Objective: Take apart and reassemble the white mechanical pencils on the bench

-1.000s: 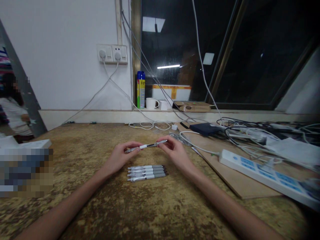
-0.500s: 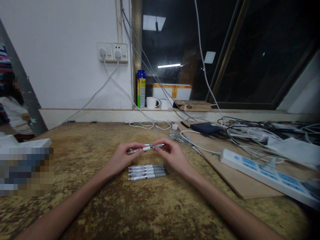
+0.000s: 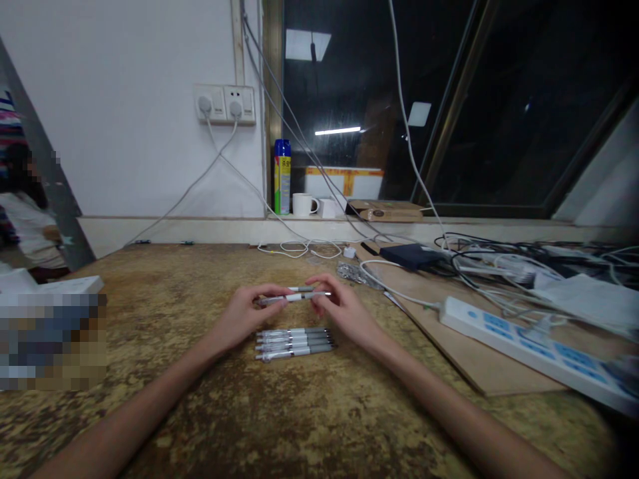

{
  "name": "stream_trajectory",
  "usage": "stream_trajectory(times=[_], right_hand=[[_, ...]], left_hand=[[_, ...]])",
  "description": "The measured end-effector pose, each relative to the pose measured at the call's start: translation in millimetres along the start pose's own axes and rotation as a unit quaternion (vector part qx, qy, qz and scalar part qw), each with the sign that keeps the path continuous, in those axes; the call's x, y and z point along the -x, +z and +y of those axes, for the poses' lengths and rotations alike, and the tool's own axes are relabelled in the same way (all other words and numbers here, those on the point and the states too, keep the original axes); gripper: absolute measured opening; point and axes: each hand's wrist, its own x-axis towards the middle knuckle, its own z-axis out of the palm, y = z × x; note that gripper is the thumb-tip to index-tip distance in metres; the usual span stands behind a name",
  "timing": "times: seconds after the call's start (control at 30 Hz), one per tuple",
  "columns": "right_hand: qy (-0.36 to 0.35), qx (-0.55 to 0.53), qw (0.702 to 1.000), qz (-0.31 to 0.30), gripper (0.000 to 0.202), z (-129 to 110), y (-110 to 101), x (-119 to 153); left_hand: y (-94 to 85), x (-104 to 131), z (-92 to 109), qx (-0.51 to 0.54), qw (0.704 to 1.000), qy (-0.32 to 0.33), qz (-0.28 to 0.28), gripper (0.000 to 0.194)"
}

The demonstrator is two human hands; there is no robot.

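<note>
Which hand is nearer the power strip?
Right. The right hand sits left of the power strip, holding one end of a pen; the left hand holds the other end, farther left.

glossy plastic pens (image 3: 293, 343), rough mottled table (image 3: 299, 426)

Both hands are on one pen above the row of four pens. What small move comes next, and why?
Probably lower the held pen and lay it parallel at the far side of the row of pens. Left hand and right hand hold it level just beyond that row.
</note>
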Motion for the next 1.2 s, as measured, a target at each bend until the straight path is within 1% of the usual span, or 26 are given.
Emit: stream_trajectory(times=[0.07, 0.2, 0.27, 0.4, 0.47, 0.67, 0.83, 0.9, 1.03, 1.2], right_hand=[[-0.005, 0.002, 1.000, -0.002, 0.022, 0.2, -0.1, -0.4], [0.037, -0.017, 0.999, -0.016, 0.024, -0.7, 0.7, 0.1], [0.045, -0.020, 0.999, -0.018, 0.026, -1.6, 0.4, 0.3], [0.014, -0.007, 1.000, -0.005, 0.019, -2.8, -1.8, -0.7], [0.003, -0.007, 1.000, -0.003, 0.019, -3.2, -2.6, -1.2], [0.035, -0.012, 0.999, -0.023, 0.024, -3.5, -4.2, -1.4], [0.000, 0.000, 1.000, -0.014, 0.019, -0.9, -6.0, -2.9], [0.001, -0.001, 1.000, -0.018, 0.019, -0.6, -5.8, -2.7], [0.027, -0.004, 0.999, -0.040, 0.026, -2.0, -5.2, -0.8], [-0.003, 0.010, 0.999, -0.031, 0.022, -1.7, -6.7, -0.7]], left_hand=[[-0.5, 0.0, 0.6, -0.002, 1.000, -0.002, 0.000, 0.025], [-0.3, 0.5, 1.1, 0.007, 1.000, 0.003, -0.007, 0.025], [-0.1, 0.7, 1.1, 0.011, 1.000, 0.003, -0.010, 0.025], [0.0, 0.5, 1.8, 0.010, 1.000, 0.001, -0.009, 0.025], [0.1, 0.3, 1.9, 0.004, 1.000, 0.002, -0.006, 0.025], [0.7, -0.2, 0.5, 0.004, 1.000, 0.003, -0.018, 0.025], [0.4, 0.6, 1.2, -0.003, 1.000, -0.010, -0.012, 0.025], [0.7, 1.0, 2.8, -0.001, 1.000, -0.005, -0.011, 0.025], [1.4, 1.5, 5.0, 0.005, 1.000, -0.006, -0.014, 0.025], [1.0, 1.0, 3.4, -0.004, 1.000, -0.012, -0.005, 0.025]])
